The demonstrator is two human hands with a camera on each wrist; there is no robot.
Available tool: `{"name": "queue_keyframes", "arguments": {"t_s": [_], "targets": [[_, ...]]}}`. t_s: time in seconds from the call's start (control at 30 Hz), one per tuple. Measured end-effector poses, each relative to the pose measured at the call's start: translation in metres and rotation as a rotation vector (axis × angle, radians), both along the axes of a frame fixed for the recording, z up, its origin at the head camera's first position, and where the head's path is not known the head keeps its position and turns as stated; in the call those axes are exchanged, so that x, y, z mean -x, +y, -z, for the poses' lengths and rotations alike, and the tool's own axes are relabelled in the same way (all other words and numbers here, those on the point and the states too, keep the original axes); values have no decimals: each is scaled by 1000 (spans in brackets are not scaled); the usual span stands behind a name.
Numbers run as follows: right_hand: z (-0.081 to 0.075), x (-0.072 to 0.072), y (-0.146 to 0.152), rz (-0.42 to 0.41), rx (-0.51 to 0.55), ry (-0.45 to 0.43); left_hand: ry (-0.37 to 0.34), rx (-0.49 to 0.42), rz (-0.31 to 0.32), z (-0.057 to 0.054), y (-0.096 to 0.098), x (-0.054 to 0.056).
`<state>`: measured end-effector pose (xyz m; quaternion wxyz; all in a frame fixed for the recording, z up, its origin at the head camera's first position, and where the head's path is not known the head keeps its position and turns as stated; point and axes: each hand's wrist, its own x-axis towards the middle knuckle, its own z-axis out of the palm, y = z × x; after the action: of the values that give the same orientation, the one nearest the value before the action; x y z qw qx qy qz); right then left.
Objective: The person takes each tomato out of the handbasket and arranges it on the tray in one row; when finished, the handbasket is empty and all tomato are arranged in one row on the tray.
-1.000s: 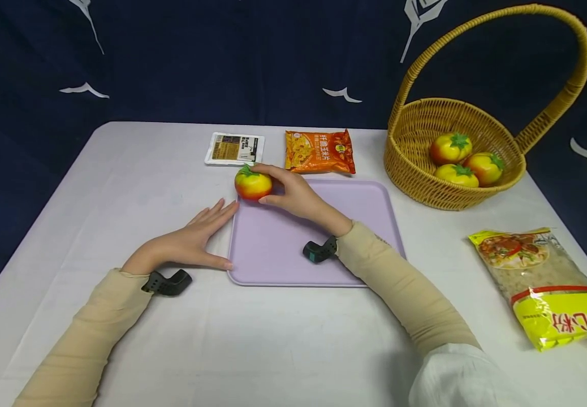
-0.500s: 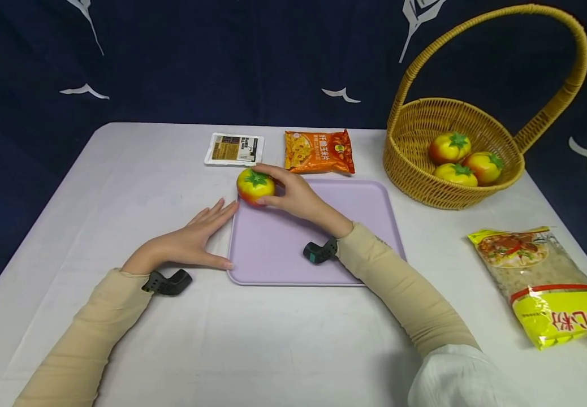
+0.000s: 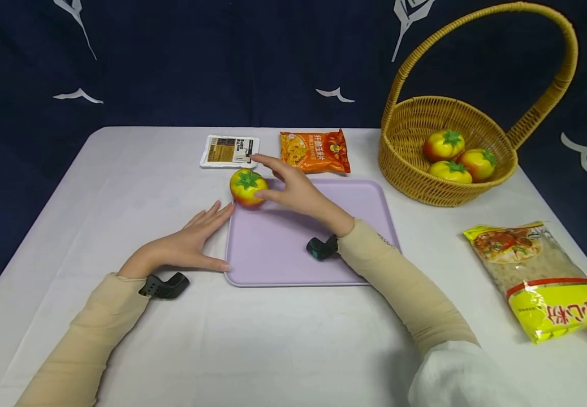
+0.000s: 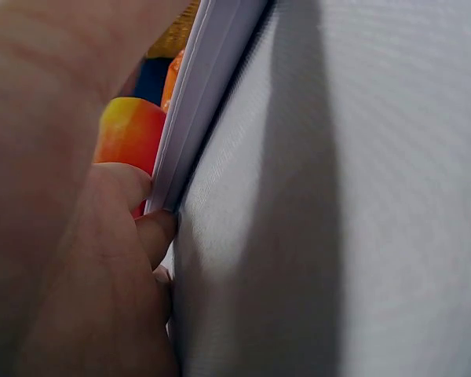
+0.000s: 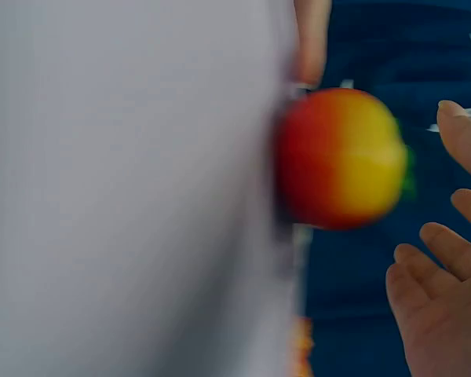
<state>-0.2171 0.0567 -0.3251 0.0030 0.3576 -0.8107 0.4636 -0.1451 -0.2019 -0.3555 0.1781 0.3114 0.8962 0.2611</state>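
Note:
A yellow-and-red tomato (image 3: 246, 186) with a green leafy top sits upright at the far left corner of the lilac tray (image 3: 283, 254). My right hand (image 3: 298, 192) is spread just right of it. In the right wrist view its fingers stand apart from the tomato (image 5: 341, 157), holding nothing. My left hand (image 3: 184, 246) lies at the tray's left edge, fingers extended; thumb and fingertips touch the rim or lie right against it. The left wrist view shows the fingers along the tray's side (image 4: 192, 110), with the tomato (image 4: 131, 133) partly hidden behind them.
Behind the tray lie a flat white packet (image 3: 229, 151) and an orange snack bag (image 3: 315, 151). A wicker basket (image 3: 415, 183) with a tall handle holds 3 similar tomatoes at the back right. A yellow-and-clear food bag (image 3: 543, 282) lies on the right.
The tomato has tipped from leaning to upright on the tray corner. My right fingers have opened and let go of it. The left hand keeps its place at the tray edge.

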Motion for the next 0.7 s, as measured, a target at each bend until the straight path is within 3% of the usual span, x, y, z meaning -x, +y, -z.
{"name": "queue_keyframes", "arguments": {"t_s": [0.2, 0.33, 0.47, 0.53, 0.6, 0.7], "targets": [[-57, -13, 44, 112, 150, 98, 0, -1, -4, 2, -1, 0], [-104, -22, 85, 298, 265, 174, 1, 3, -15, 1, -3, -1], [-124, -7, 141, 475, 428, 166, -1, 6, -14, 0, -3, 0], [-125, 5, 173, 551, 479, 110, -2, 2, -13, 0, -3, 0], [-123, 17, 204, 628, 491, -23, -1, -5, -7, 0, -3, 0], [-117, 27, 243, 765, 319, -285, -4, -17, 4, 1, -2, 0]]}}
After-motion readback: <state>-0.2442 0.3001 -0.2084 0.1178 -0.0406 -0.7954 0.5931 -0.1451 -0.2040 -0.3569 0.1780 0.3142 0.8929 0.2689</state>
